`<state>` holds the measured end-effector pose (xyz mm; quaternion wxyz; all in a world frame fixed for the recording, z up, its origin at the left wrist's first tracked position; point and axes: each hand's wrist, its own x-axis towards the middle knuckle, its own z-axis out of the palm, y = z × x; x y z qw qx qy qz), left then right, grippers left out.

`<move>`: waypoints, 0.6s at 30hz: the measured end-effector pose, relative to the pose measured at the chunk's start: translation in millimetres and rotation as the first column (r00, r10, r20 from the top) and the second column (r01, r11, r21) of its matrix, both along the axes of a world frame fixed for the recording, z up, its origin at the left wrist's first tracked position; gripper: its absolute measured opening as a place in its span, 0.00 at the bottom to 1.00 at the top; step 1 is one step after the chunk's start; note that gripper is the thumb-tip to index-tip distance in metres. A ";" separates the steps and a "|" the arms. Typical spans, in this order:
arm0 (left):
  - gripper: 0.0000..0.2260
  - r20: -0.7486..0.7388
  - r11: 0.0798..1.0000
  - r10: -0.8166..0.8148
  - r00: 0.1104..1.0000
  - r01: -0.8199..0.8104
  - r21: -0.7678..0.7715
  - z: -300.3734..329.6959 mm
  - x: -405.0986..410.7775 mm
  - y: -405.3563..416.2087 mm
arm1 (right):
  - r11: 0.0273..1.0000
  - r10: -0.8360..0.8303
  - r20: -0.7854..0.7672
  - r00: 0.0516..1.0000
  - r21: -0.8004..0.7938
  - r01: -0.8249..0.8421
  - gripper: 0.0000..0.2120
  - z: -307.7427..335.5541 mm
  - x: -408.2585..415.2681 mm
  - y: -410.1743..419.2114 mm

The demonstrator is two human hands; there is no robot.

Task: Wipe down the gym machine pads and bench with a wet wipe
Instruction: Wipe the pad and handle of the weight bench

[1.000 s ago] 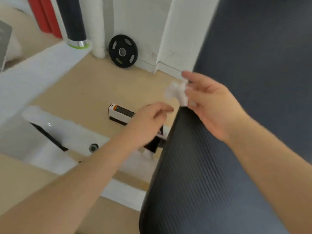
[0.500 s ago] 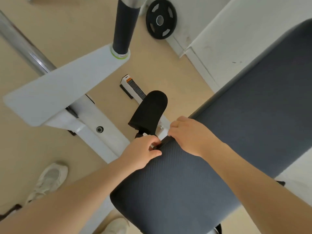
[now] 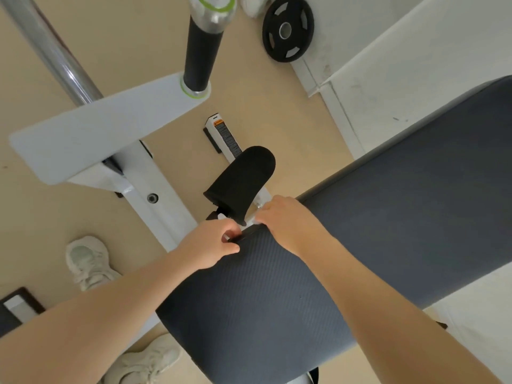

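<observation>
The wipe point(image 3: 256, 219) shows only as a scrap of white at the tips of my right hand point(image 3: 288, 221), right at the near end of the bench pad point(image 3: 346, 259). My right fingers are curled down over the pad's edge, and I judge the wipe is pinched under them, though most of it is hidden. My left hand point(image 3: 212, 243) sits just beside it, thumb and forefinger bent into a loose ring against the same edge; I cannot tell whether it has a corner of the wipe or only steadies the pad.

I have both hands at this end because it is a sensible place to start: from the edge I can drag the wipe back along the whole ribbed surface in one direction. The small black pad point(image 3: 243, 181) stands just beyond my fingers on the white frame point(image 3: 155, 187), so it is close enough to do next. My shoes point(image 3: 88, 261) are on the floor to the left, and a weight plate point(image 3: 288, 29) leans against the wall, well apart.
</observation>
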<state>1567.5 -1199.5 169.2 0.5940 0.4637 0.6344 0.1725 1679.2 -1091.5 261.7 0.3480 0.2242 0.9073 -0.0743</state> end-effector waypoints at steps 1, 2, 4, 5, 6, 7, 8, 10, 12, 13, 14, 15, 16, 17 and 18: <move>0.11 0.005 1.000 -0.007 1.000 0.007 -0.004 1.3 -1.1 1.1 | 1.000 0.014 0.012 1.000 0.022 -0.014 0.16 5.9 2.5 10.8; 0.11 0.010 1.000 -0.017 1.000 0.017 -0.008 2.2 -2.4 2.3 | 0.998 0.005 0.021 1.000 0.064 -0.007 0.15 11.2 6.1 24.0; 0.11 0.008 0.998 -0.052 0.999 0.053 -0.027 4.1 -3.8 2.7 | 0.984 -0.081 0.045 0.996 0.164 0.073 0.14 22.5 14.2 54.4; 0.11 0.003 0.996 -0.074 0.997 0.074 -0.041 4.2 -4.3 4.5 | 0.972 -0.119 0.055 0.991 0.210 0.105 0.15 27.5 18.2 68.2; 0.12 0.008 0.993 -0.100 0.995 0.100 -0.064 4.7 -5.5 8.0 | 0.964 -0.147 0.068 0.987 0.233 0.128 0.16 32.1 20.2 78.3; 0.13 0.027 0.987 -0.127 0.992 0.129 -0.096 5.1 -7.6 12.8 | 0.960 -0.177 0.082 0.981 0.233 0.153 0.17 35.0 20.6 83.8; 0.14 0.059 0.979 -0.151 0.987 0.158 -0.126 6.4 -10.6 20.1 | 0.962 -0.196 0.090 0.976 0.212 0.174 0.18 36.4 19.2 84.7; 0.17 0.140 0.970 -0.169 0.976 0.189 -0.150 12.1 -16.0 38.0 | 0.977 -0.184 0.116 0.976 0.129 0.168 0.17 36.4 9.9 74.1; 0.18 0.216 0.977 -0.132 0.967 0.164 -0.137 24.2 -17.2 56.8 | 0.990 -0.141 0.112 0.984 0.047 0.136 0.16 32.3 4.9 57.5; 0.18 0.243 0.981 -0.107 0.964 0.142 -0.133 29.9 -16.2 64.4 | 0.993 -0.122 0.112 0.986 0.023 0.120 0.16 30.8 4.6 51.6; 0.18 0.263 0.984 -0.078 0.962 0.116 -0.132 34.0 -14.6 70.5 | 0.994 -0.110 0.114 0.987 0.009 0.110 0.16 30.9 5.5 49.8; 0.17 0.276 0.987 -0.050 0.960 0.090 -0.136 36.6 -13.0 75.0 | 0.996 -0.092 0.107 0.990 -0.002 0.093 0.16 32.2 7.5 52.3; 0.17 0.283 0.988 -0.023 0.959 0.065 -0.139 37.5 -11.6 78.4 | 0.998 -0.065 0.099 0.993 -0.009 0.067 0.15 35.1 10.3 58.5; 0.16 0.286 0.989 0.000 0.958 0.043 -0.141 37.3 -10.0 80.7 | 0.999 -0.039 0.095 0.995 -0.009 0.040 0.15 39.0 12.9 66.4; 0.16 0.291 0.990 0.021 0.956 0.022 -0.142 36.1 -8.2 82.2 | 1.000 -0.018 0.103 0.994 -0.005 0.019 0.15 43.9 14.6 75.1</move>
